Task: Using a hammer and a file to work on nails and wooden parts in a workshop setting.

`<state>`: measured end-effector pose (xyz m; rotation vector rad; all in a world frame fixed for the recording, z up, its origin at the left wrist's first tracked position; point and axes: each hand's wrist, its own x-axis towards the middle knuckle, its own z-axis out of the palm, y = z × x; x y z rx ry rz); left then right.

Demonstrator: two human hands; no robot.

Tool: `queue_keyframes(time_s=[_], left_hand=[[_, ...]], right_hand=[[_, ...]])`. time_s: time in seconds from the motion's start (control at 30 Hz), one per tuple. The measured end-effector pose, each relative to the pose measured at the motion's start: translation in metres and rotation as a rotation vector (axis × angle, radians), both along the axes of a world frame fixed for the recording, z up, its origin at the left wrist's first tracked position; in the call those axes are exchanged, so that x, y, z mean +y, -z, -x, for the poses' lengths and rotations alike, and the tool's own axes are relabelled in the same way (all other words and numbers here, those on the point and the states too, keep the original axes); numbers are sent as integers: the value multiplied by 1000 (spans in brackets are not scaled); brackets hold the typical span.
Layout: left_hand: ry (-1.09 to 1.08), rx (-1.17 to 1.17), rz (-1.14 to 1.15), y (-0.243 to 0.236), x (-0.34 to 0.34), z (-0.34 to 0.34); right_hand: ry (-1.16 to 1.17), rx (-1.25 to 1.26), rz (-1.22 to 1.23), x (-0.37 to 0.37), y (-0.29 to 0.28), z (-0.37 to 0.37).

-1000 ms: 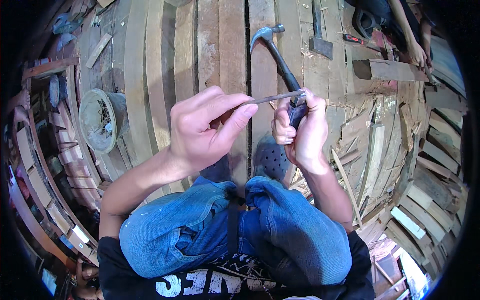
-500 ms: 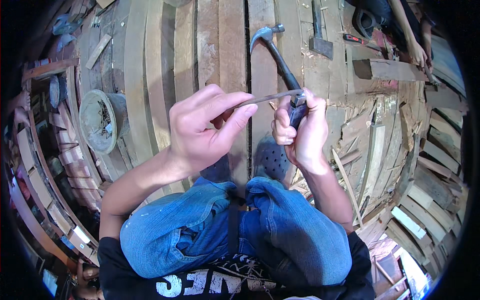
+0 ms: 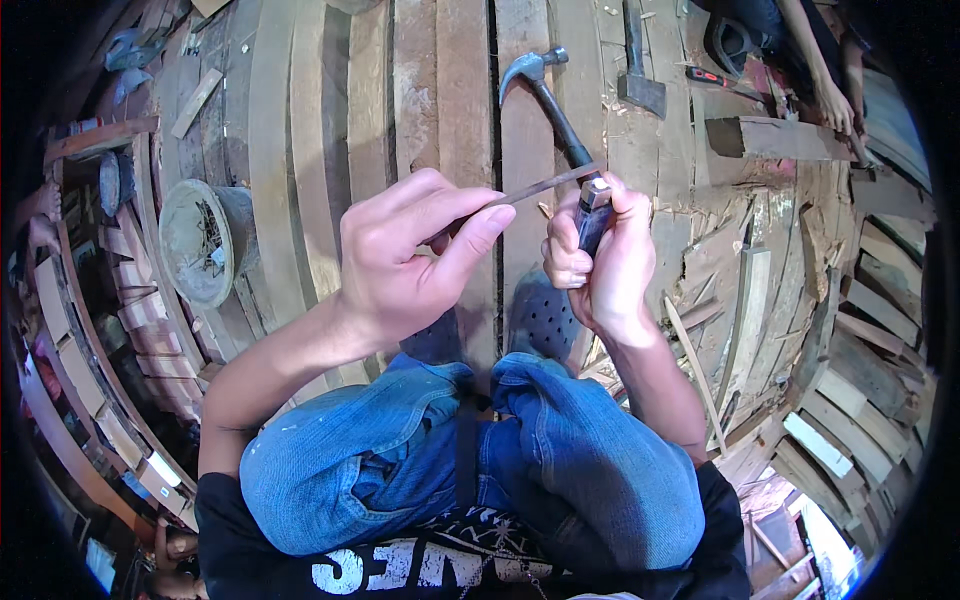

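My left hand (image 3: 405,260) pinches a thin, dull metal rod (image 3: 540,186) between thumb and forefinger, its far end just above my right hand (image 3: 620,260). That hand is closed around a short dark tool (image 3: 592,228) with a squared metal end. A claw hammer (image 3: 538,82) is beyond it, head on the boards, its handle running behind my right hand, so I cannot tell where the handle ends. My bent, jean-clad knees (image 3: 590,450) are below both hands.
The plank floor (image 3: 370,100) holds a mallet-like tool (image 3: 642,92), a red-handled tool (image 3: 705,78) and a bucket of scraps (image 3: 200,240) at left. A co-worker's hand (image 3: 835,110) is at upper right. Wood offcuts (image 3: 840,430) lie piled at right.
The far end of the rod has risen slightly and shifted a little left over the tool's metal end. Both hands otherwise stay almost in place.
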<state>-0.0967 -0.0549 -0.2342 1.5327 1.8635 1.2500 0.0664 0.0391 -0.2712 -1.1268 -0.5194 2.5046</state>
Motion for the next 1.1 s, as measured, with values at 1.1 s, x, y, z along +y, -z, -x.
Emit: queue_keyframes(time_s=[1.1], left_hand=[[74,-13,36,-1,-2,0]], right_hand=[[-43,-38,-59,-5,-5,3]])
